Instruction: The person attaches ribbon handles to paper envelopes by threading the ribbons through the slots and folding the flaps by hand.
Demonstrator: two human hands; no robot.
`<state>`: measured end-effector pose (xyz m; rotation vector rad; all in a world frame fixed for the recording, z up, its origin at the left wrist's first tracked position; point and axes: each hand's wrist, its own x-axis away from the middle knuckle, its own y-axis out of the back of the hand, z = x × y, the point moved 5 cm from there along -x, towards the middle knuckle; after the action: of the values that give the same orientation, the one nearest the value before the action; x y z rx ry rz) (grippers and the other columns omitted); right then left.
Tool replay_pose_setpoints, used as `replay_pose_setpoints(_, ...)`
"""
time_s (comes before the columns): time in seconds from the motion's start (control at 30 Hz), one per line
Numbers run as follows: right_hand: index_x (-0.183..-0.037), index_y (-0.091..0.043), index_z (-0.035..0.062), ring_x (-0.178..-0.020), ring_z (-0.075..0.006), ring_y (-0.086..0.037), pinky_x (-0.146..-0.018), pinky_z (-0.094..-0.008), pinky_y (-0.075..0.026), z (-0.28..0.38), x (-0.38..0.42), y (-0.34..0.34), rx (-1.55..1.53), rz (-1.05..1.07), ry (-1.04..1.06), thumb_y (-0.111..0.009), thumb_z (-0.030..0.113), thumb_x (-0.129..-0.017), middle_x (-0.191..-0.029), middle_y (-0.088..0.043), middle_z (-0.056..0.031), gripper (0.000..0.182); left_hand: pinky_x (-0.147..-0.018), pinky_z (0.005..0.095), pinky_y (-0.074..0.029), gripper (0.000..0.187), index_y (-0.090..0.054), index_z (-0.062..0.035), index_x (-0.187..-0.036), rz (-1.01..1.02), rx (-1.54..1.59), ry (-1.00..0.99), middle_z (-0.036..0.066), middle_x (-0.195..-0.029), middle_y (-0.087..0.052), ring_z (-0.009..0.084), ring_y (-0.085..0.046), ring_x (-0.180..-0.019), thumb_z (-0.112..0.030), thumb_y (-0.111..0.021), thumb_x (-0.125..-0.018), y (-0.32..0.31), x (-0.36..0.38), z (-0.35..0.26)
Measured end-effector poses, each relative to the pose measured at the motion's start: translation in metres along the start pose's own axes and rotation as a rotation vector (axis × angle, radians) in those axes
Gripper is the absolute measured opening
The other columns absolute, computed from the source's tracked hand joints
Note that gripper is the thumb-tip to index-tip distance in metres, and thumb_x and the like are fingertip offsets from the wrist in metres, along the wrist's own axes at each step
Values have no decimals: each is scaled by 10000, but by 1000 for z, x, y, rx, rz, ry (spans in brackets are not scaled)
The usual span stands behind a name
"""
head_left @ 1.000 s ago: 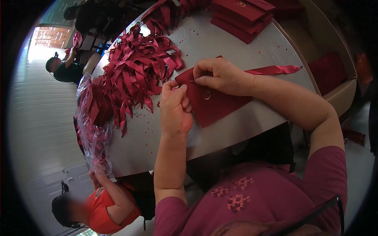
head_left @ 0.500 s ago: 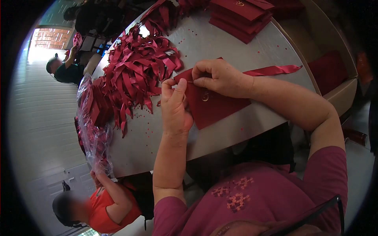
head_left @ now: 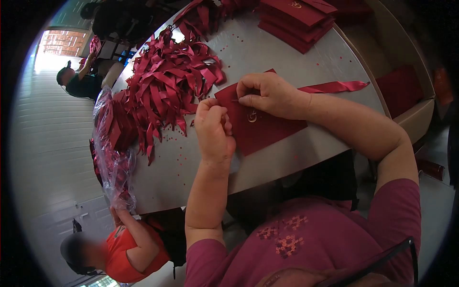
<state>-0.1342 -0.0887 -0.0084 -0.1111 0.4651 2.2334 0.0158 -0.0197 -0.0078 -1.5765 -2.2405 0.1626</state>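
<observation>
A dark red paper bag with a gold printed mark lies flat on the table in front of me. Over its upper part, my right hand pinches thumb and forefinger together; a thin pale line shows at their tips, too small to name. My left hand is curled closed at the bag's left edge, and what its fingers hold, if anything, is hidden. A red satin ribbon stretches out to the right from behind my right wrist; its other end is out of sight.
Heaped red ribbons cover the table's left side. Stacked red bags stand at the back, beside an open cardboard box on the right. A co-worker in an orange top handles clear plastic wrapping around red bags.
My left hand has come slightly away from my right fingertips and curled more tightly. My right hand keeps its pinch over the bag. The view has shifted slightly.
</observation>
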Motion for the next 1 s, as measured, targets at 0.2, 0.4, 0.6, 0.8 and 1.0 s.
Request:
replay_pose_setpoints(0.2,-915,-616,3,-806,-77,-574,-728,-256,-479,0,2,4,-152,-24,-34,-654,23,-859,-843,-648,-33,71,-440,199,-281,152,-558,-88,-959,-49,51,41,-39,-668,-498,47,-392,-492,-52,-650,-843,4,1,1)
replay_pose_setpoints(0.4,-864,-645,6,-777,-139,-618,-709,-273,-487,11,4,4,-114,-59,160,-660,-27,-811,-834,-651,-59,65,-447,205,-219,115,-579,-128,-954,-85,98,164,-86,-646,-464,24,-338,-486,-86,-656,-880,3,5,0)
replay_pose_setpoints(0.6,-887,-622,30,-765,-249,-606,-675,-315,-478,28,9,1,215,-63,350,-662,-41,-769,-823,-615,-100,143,-447,208,-195,117,-570,-152,-931,18,155,244,-107,-662,-468,9,-322,-487,-75,-643,-882,9,0,10)
replay_pose_setpoints(0.8,-901,-602,32,-761,-256,-594,-673,-321,-478,31,10,-2,199,-71,315,-653,-41,-782,-831,-594,-103,148,-445,204,-224,97,-561,-133,-921,96,205,259,-91,-681,-497,12,-339,-488,-64,-622,-890,3,0,14)
replay_pose_setpoints(1.0,-918,-605,14,-784,-170,-600,-687,-281,-480,22,7,0,82,-95,197,-625,-45,-814,-874,-619,-85,122,-458,193,-263,66,-564,-92,-940,69,224,267,-67,-718,-532,31,-386,-515,-46,-579,-897,-3,2,15)
